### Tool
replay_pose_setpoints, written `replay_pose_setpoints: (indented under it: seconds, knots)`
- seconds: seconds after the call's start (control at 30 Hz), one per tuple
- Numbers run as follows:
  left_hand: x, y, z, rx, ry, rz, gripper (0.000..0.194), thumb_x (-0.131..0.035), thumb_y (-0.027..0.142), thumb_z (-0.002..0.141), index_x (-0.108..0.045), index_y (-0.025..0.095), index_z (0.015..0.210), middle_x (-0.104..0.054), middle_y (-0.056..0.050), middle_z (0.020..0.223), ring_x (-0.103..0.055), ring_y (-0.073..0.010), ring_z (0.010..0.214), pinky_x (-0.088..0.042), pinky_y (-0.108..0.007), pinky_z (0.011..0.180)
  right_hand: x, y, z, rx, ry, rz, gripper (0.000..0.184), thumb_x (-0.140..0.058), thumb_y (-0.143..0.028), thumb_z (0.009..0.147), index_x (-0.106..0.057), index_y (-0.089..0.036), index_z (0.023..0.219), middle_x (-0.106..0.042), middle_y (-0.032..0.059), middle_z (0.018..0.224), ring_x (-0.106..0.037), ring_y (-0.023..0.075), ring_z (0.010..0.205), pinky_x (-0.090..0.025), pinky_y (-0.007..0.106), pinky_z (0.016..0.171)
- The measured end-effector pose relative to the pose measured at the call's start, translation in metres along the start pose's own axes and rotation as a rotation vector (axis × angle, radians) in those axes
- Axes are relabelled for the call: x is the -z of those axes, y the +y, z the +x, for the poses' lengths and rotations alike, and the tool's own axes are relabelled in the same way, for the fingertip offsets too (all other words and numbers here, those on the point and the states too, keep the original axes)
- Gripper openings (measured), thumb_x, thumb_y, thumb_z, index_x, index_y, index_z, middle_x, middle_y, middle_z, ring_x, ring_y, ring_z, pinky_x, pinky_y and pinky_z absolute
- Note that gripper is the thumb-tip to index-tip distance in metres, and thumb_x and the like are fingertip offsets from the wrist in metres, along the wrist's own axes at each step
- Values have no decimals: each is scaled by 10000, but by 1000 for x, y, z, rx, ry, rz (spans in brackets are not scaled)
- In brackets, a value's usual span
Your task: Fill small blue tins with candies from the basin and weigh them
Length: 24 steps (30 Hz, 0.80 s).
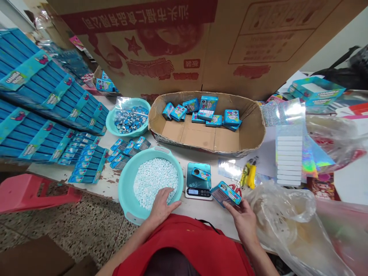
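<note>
My left hand (pixel 161 205) rests palm down in a teal basin (pixel 126 180) of small white candies (pixel 153 178), its fingers curled into the pile. My right hand (pixel 243 218) grips a small blue box (pixel 225 193) by its near end, just right of a small digital scale (pixel 198 180). Another small blue box (pixel 201 173) lies on the scale's platform.
A shallow cardboard tray (pixel 253 126) behind holds several blue boxes. A second teal basin (pixel 110 122) holds silver-blue wrapped pieces. Flat blue box blanks (pixel 86 161) lie at left beside stacked blue cartons (pixel 37 96). Clear plastic bags (pixel 287 214) are at right, with holographic sheets (pixel 290 153).
</note>
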<state>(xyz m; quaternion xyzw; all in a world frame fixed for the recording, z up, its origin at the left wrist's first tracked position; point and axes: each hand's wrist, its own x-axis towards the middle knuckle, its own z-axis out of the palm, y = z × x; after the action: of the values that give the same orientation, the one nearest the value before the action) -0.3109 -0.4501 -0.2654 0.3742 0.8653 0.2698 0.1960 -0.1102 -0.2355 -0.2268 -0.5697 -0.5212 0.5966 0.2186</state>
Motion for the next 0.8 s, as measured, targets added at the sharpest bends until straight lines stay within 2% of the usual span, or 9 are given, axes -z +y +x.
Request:
replay_pose_setpoints:
  seconds: [0.1, 0.2, 0.33, 0.4, 0.47, 0.57, 0.8]
  knots:
    - [3, 0, -1, 2, -30, -9, 385, -620, 383, 787, -549, 208, 1123, -597, -63, 1137, -545, -223, 1069, -464, -401, 936, -1, -1, 0, 0, 2, -12, 531, -808, -417, 500, -625, -174, 935, -707, 58, 908, -648, 264, 829, -511, 390, 801]
    - [11, 4, 4, -57, 28, 18, 418, -589, 374, 814, -498, 201, 1184, -586, -76, 1159, -542, -226, 1075, -468, -403, 924, -1, -3, -1, -9, -5, 3, 518, -810, -397, 503, -624, -177, 934, -706, 58, 915, -649, 270, 843, -511, 391, 807]
    - [26, 30, 36, -242, 194, 82, 431, -525, 340, 864, -425, 193, 1256, -559, -102, 1191, -511, -236, 1116, -437, -414, 948, 0, -3, -1, -24, -21, 32, 495, -811, -398, 501, -618, -185, 905, -704, 50, 922, -643, 271, 881, -500, 389, 837]
    - [31, 48, 60, -359, 206, 88, 441, -511, 323, 873, -404, 190, 1279, -539, -111, 1217, -485, -237, 1148, -420, -411, 969, 0, -2, -1, -20, -20, 29, 506, -813, -406, 494, -616, -186, 905, -702, 49, 922, -641, 271, 885, -500, 389, 836]
    - [32, 65, 84, -437, 149, 92, 489, -531, 342, 858, -391, 185, 1299, -508, -123, 1255, -456, -251, 1181, -404, -424, 989, 1, 0, 0, -13, -15, 27, 517, -813, -411, 488, -613, -184, 907, -701, 52, 914, -641, 271, 871, -505, 392, 820]
    - [31, 83, 110, -457, 1, 101, 591, -591, 395, 809, -385, 183, 1320, -451, -132, 1321, -403, -273, 1232, -370, -447, 1023, 3, 3, 0, -4, 2, 36, 522, -815, -412, 474, -607, -184, 894, -700, 49, 899, -641, 263, 845, -508, 395, 811]
    - [37, 93, 128, -447, -305, 116, 733, -646, 472, 747, -344, 218, 1364, -380, -118, 1400, -347, -284, 1277, -336, -449, 1043, 3, 5, -2, 3, 25, 41, 497, -812, -411, 468, -599, -186, 856, -697, 44, 873, -639, 258, 824, -515, 389, 785]
